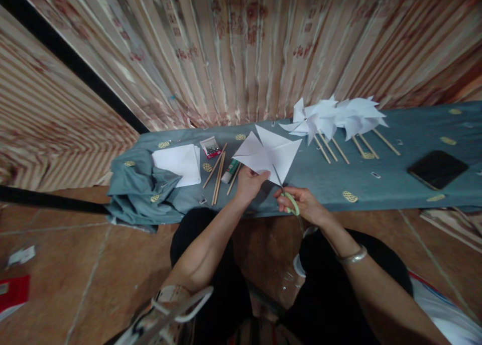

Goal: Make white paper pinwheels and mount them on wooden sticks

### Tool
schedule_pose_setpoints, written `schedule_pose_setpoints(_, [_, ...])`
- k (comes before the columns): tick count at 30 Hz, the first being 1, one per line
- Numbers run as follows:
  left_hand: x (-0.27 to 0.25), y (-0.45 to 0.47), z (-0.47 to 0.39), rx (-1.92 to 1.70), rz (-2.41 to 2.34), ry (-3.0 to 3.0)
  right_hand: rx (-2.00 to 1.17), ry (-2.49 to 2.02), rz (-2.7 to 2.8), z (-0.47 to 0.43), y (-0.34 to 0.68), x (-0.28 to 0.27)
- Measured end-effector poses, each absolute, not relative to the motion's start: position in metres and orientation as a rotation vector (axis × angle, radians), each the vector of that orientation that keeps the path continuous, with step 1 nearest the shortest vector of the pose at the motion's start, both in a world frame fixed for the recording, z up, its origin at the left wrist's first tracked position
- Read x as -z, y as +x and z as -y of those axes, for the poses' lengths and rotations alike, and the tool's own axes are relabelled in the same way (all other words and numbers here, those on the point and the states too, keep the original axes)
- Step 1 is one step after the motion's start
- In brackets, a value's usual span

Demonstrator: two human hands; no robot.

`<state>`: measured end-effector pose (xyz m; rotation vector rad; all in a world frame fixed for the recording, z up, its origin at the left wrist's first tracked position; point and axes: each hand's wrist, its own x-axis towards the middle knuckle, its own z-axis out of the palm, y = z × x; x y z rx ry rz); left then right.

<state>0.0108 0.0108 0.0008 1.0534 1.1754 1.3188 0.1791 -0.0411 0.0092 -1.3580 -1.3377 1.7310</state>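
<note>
A white paper square (284, 151) with slits cut in from its corners is held over the near edge of the cloth. My left hand (250, 184) pinches it at its lower left, thumb on top. Scissors (290, 203) with light green handles are in my right hand (303, 204), fingers closed about the handles. Their blades lie on the paper near its lower corner, pointing toward the middle. Left of the paper are several wooden sticks (219, 179) and a green and white glue stick (230, 170).
Several finished paper pinwheels (331, 116) on sticks lie at the back right. A dark phone (438, 169) rests farther right. On the left are a stack of white paper (178, 163) and a small red box of pins (211, 148). A grey-green patterned cloth (259, 207) covers the surface; a pleated curtain (241, 53) hangs behind.
</note>
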Motion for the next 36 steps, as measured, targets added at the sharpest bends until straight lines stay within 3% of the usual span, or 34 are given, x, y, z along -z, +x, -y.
schedule_pose_setpoints(36, [0.005,0.016,-0.006,-1.244,-1.156,1.065,-1.702,-1.387,1.211,0.038,0.178,-0.008])
